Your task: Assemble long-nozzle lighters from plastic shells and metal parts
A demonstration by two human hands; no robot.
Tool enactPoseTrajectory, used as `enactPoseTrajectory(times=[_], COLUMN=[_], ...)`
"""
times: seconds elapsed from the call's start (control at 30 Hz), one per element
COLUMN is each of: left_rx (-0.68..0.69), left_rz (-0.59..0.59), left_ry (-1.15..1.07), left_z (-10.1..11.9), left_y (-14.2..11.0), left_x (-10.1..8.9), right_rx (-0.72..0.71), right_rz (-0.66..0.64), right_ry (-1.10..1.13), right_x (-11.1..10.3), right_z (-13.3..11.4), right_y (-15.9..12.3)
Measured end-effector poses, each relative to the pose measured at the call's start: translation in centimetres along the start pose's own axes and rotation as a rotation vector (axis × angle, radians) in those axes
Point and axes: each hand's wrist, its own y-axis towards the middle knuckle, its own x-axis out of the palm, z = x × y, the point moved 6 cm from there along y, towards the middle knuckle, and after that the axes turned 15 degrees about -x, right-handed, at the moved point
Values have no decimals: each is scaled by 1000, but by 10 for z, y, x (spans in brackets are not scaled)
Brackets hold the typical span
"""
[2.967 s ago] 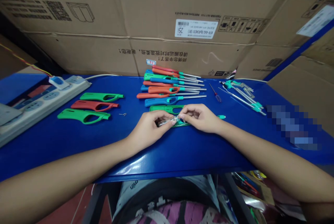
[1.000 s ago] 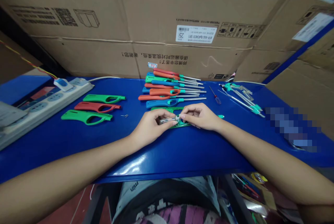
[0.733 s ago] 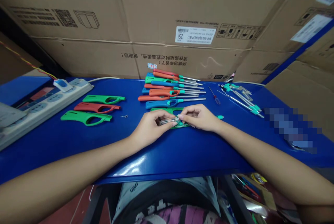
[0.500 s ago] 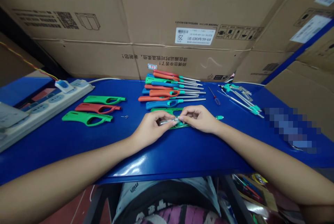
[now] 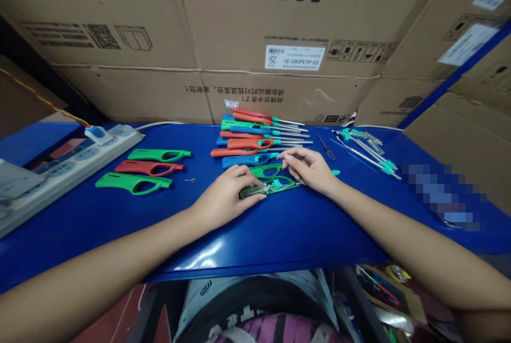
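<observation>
My left hand grips a green lighter shell half at its handle end, thumb in front and fingers behind. A clear fuel tank lies inside that half, with a teal trigger and thin wire or tube beside it. My right hand hovers over the shell's front end, its fingers loosely bent and slightly apart, with nothing visible in them. Behind the held half lies another green shell half, partly covered by my hands. A teal tip shows beyond my right hand.
Several gas lighters with metal barrels are stacked at the back. Loose green and red shells and small metal pins lie left, beside a power strip. A screwdriver and barrel assemblies lie right. Cardboard stands behind.
My right hand has let go of the small parts near the trigger and lifted up and right. More of the shell and trigger shows. My left hand has moved slightly and still grips the handle end.
</observation>
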Motion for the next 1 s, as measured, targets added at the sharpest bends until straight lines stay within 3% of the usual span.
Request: enactPoseTrajectory(times=[0.17,0.33,0.63,1.0], left_rx=[-68,-134,-118,-190], left_rz=[-37,-51,-23,-102], left_ry=[-4,-58,-99,-132], left_z=[-2,-2,-1,-5], left_y=[2,0,0,1], left_x=[7,0,1,0], right_rx=[-26,-77,-96,-366], right_rz=[-36,-78,-129,-387], right_ry=[-37,-101,-189,-360], right_x=[1,1,5,22], right_z=[2,0,-5,-27], right_y=[-1,0,-1,-12])
